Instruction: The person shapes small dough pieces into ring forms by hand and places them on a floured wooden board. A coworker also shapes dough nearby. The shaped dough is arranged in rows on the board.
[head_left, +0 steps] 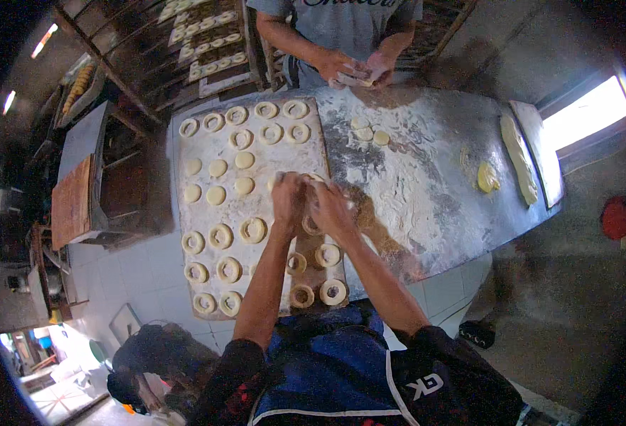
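Note:
My left hand (289,200) and my right hand (330,207) meet over the right half of a floured board (281,157). Their fingers are curled in around a small pale piece of dough (314,177), mostly hidden by the fingers. Rows of dough rings (228,269) lie along the far and near parts of the board. Between those rows, left of my hands, sit several flat dough discs (218,167). A few rings lie under the shadow of my arms, partly covered.
Right of the board stretches a floured metal table (426,177) with a few dough discs (381,138), a yellow lump (487,177) and a long dough strip (519,160). Across it, a person's hands (359,71) hold dough. Racks of rings (210,46) stand behind; a cabinet (78,192) is left.

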A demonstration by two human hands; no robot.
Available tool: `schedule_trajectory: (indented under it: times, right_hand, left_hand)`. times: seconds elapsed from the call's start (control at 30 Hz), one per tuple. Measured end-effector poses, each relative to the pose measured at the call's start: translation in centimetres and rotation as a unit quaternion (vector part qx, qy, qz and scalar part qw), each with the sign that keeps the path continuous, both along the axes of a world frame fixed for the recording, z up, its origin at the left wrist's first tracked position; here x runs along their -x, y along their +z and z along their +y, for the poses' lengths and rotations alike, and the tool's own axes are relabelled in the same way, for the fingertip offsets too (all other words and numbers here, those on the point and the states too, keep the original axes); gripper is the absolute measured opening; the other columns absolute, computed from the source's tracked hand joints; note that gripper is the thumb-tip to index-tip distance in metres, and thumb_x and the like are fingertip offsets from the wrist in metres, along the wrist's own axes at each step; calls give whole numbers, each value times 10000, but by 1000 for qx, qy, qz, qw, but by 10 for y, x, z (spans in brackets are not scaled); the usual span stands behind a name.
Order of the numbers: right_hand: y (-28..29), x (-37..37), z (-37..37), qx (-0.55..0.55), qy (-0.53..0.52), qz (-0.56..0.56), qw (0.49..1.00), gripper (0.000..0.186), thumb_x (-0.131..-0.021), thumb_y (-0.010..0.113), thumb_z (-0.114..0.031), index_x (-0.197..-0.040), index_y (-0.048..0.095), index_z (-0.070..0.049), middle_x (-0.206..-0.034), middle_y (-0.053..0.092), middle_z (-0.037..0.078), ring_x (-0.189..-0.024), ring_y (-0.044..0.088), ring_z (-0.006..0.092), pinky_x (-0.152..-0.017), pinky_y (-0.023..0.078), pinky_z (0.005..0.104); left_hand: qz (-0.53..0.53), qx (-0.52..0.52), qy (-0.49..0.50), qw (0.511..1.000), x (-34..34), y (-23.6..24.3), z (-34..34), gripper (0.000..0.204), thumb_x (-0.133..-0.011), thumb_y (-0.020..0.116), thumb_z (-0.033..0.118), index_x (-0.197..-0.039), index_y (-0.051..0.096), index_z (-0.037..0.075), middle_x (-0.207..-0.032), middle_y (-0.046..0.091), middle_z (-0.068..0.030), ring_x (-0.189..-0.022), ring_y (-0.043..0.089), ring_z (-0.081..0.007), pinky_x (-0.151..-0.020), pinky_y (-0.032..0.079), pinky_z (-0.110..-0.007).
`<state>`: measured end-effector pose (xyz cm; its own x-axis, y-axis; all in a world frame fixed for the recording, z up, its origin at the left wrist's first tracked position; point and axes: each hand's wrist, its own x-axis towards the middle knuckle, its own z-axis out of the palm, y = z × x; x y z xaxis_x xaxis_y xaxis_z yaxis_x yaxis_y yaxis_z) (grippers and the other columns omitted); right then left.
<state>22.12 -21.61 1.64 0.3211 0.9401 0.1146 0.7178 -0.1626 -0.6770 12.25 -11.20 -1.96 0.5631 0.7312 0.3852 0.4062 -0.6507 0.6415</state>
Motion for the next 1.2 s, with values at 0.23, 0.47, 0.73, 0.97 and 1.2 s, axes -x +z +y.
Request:
schedule_trajectory:
  times: [0.23, 0.47, 0.73, 0.97, 1.2]
  right_hand:
    - [-52, 63, 83, -59, 56, -269, 960, 340, -847, 487, -114, -1166, 515, -1, -1185, 520, 244, -1141, 498, 403, -960, 413, 487]
    - [-21, 51, 79, 58, 47, -71, 995, 379, -755, 649, -118, -1112, 584, -8, -1078, 589, 226, -1077, 561, 347, -881, 458, 464]
    - [16, -82, -131, -44, -152, -82, 984, 218, -750, 710, -83, -965, 679, -72, -887, 700, 146, -803, 684, 313, -723, 526, 382]
    - [23, -146, -203, -45, -242, -199, 949, 228, -767, 704, -92, -980, 661, -27, -901, 677, 145, -815, 658, 326, -726, 521, 401]
    - [23, -127, -196, -101, -142, 145, 974, 303, -762, 723, -155, -1028, 657, -25, -895, 679, 125, -817, 658, 293, -781, 522, 391]
  left_hand:
    - [181, -149, 195, 952, 89, -1, 47, 154, -802, 616, 151, -905, 617, 36, -962, 584, -177, -846, 546, -357, -670, 415, -489]
    - [165, -40, 139, 976, 96, 15, 53, 201, -703, 714, 67, -871, 609, 33, -762, 620, -169, -774, 572, -381, -707, 452, -456]
    - [-50, 121, -71, 989, -22, 20, -85, 210, -760, 655, 39, -970, 655, 20, -936, 665, -169, -865, 646, -318, -752, 507, -381]
    - [116, -114, -64, 985, -102, 10, -150, 331, -815, 689, 250, -1066, 631, 41, -834, 658, -164, -732, 629, -349, -687, 497, -432]
    - [-57, 328, -52, 941, -100, 67, -181, 286, -860, 699, 163, -1027, 631, -59, -896, 697, -109, -771, 655, -181, -709, 528, -317]
